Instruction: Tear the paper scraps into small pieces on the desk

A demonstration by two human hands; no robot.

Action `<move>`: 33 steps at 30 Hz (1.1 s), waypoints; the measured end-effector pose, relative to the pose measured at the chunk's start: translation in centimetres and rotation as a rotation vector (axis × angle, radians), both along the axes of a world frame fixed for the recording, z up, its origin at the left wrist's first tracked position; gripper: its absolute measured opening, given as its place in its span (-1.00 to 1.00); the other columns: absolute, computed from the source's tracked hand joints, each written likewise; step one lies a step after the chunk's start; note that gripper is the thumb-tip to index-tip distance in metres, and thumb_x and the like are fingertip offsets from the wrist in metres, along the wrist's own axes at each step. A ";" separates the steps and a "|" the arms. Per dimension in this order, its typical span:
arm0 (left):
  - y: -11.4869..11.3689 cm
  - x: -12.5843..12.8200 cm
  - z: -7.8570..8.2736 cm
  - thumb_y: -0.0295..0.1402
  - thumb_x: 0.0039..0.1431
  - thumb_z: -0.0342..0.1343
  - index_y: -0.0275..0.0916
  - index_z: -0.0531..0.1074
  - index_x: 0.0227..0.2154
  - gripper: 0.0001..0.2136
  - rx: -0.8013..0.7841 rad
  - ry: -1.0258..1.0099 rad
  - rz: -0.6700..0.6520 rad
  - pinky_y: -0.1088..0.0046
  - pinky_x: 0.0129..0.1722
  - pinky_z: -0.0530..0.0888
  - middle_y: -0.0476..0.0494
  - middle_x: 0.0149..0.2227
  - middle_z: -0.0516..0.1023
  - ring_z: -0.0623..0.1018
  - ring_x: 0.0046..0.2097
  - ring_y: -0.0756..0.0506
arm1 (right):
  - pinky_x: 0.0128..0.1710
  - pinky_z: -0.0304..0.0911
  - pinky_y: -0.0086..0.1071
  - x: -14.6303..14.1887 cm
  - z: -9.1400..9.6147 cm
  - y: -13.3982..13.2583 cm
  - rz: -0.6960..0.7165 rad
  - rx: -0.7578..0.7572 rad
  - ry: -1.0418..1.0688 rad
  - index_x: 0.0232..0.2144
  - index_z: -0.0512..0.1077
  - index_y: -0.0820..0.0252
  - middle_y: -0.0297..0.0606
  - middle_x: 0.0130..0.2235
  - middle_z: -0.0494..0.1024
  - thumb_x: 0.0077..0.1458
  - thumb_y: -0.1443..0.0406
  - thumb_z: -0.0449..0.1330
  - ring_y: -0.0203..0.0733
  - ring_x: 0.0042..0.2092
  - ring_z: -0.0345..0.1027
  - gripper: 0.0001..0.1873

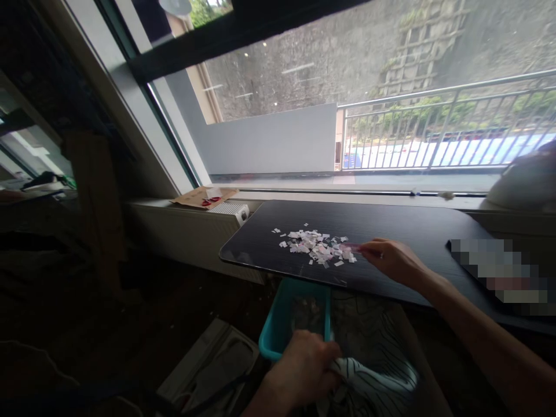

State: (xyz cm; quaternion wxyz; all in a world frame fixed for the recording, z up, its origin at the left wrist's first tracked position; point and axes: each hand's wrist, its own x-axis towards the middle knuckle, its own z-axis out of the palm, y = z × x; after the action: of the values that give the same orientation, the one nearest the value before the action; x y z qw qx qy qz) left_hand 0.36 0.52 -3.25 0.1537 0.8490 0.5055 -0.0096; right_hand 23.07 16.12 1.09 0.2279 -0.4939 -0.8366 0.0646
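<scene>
Several small white and pink paper scraps [316, 245] lie in a loose heap on a black table [391, 229]. My right hand [391, 260] rests on the table at the heap's right edge, fingers together, pinching a small pink piece. Below the table's front edge my left hand [304, 368] is closed on the rim of a teal plastic bin [282, 321], held under the table edge. The bin holds a few scraps.
A large window with a balcony railing [447, 124] runs behind the table. A white device [230, 211] and a cardboard piece [202, 197] sit on the sill at left. A blurred flat object [499, 269] lies on the table's right side. Striped fabric [373, 370] covers my lap.
</scene>
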 end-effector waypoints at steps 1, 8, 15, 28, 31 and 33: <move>0.0 0.1 0.1 -0.27 0.00 0.11 -0.18 0.46 -0.42 -0.88 0.004 0.003 0.001 0.44 -0.35 0.35 -0.07 -0.45 0.52 0.52 -0.35 -0.17 | -0.45 0.07 -0.44 -0.3 -0.2 -0.1 -0.006 -0.020 0.043 -0.32 0.53 0.12 -0.28 -0.39 0.52 0.10 0.13 -0.03 -0.25 -0.40 0.31 -0.64; -0.1 -0.4 -0.5 -0.26 -0.02 0.13 -0.15 0.45 -0.41 -0.88 -0.011 0.037 0.017 0.47 -0.38 0.32 -0.04 -0.45 0.51 0.51 -0.35 -0.14 | -0.53 0.03 -0.43 -1.2 -1.6 0.1 -0.146 -0.062 0.207 -0.49 0.51 0.20 -0.30 -0.60 0.44 0.04 0.09 -0.01 -0.28 -0.53 0.23 -0.61; 0.7 0.5 0.6 -0.28 0.01 0.08 -0.18 0.42 -0.45 -0.90 -0.038 0.014 0.025 0.47 -0.34 0.29 -0.04 -0.47 0.48 0.48 -0.34 -0.12 | -0.39 0.18 -0.40 1.0 -3.4 -0.9 -0.198 -0.116 0.394 -0.36 0.54 0.20 -0.25 -0.44 0.57 0.00 0.13 0.05 -0.21 -0.42 0.37 -0.65; 0.4 -0.1 0.8 -0.31 -0.02 0.09 -0.18 0.39 -0.48 -0.93 -0.050 -0.054 0.058 0.49 -0.41 0.23 0.00 -0.48 0.46 0.46 -0.37 -0.08 | -0.33 0.22 -0.39 1.1 -3.3 -2.0 -0.234 -0.106 0.496 -0.45 0.50 0.24 -0.25 -0.43 0.57 -0.01 0.21 0.05 -0.18 -0.36 0.40 -0.72; 0.3 0.1 1.0 -0.31 -0.01 0.09 -0.18 0.39 -0.49 -0.92 -0.045 -0.044 0.049 0.48 -0.40 0.24 -0.01 -0.50 0.45 0.46 -0.38 -0.09 | -0.34 0.22 -0.39 1.4 -3.4 -2.5 -0.176 -0.135 0.485 -0.46 0.50 0.24 -0.26 -0.43 0.57 -0.01 0.20 0.05 -0.19 -0.37 0.40 -0.72; 0.2 0.4 1.3 -0.29 0.01 0.09 -0.18 0.38 -0.49 -0.91 -0.041 -0.039 0.029 0.48 -0.39 0.25 0.00 -0.50 0.45 0.46 -0.38 -0.09 | -0.34 0.22 -0.39 1.7 -3.4 -2.8 -0.153 -0.147 0.489 -0.46 0.50 0.24 -0.25 -0.42 0.57 0.00 0.19 0.05 -0.19 -0.37 0.40 -0.71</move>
State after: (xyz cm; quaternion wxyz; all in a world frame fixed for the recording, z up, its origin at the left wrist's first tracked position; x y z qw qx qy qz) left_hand 0.76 0.71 -1.99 0.1809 0.8383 0.5144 -0.0010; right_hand 24.72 13.37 -2.30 0.3911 -0.5408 -0.7098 0.2254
